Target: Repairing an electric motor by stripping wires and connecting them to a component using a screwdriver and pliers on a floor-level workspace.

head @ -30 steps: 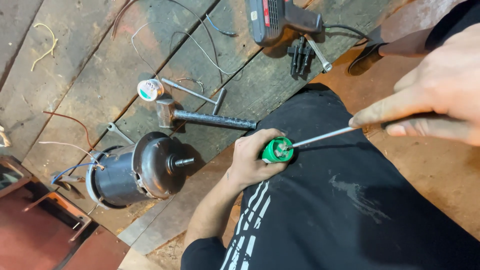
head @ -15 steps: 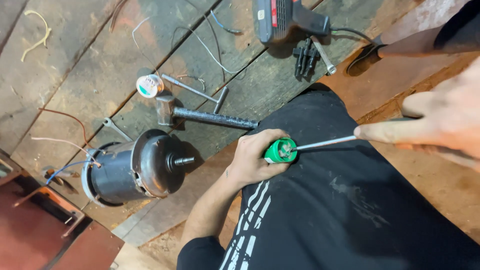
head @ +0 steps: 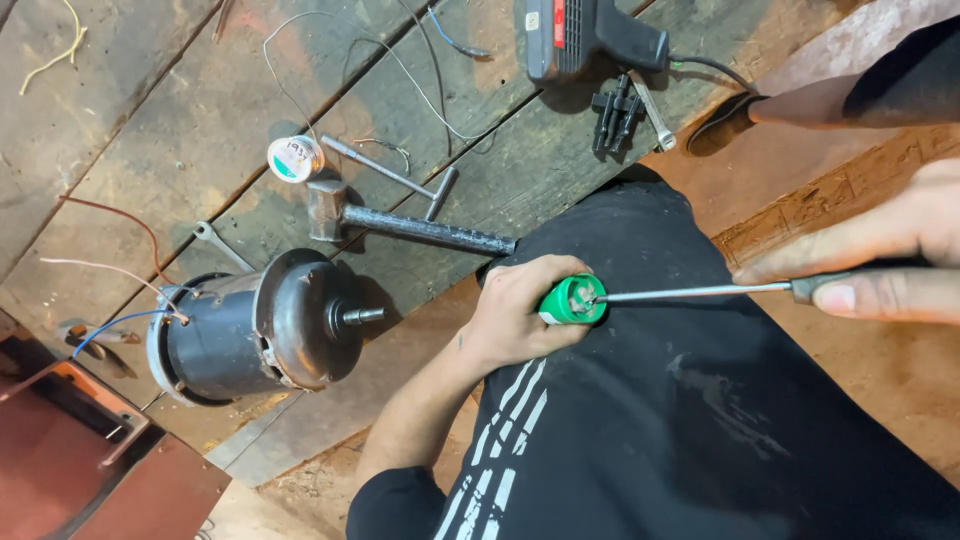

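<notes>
The small round part in the left hand looks like smooth, shiny green plastic. The screwdriver in the right hand has a thin, bright metal rod. The motor is dark metal, dull and a bit rusty, with a shiny metal pin. The hammer is rough, dark metal. The floor planks are old grey wood, rough and scratched. The trousers are soft black cloth, matt and dusty.
</notes>
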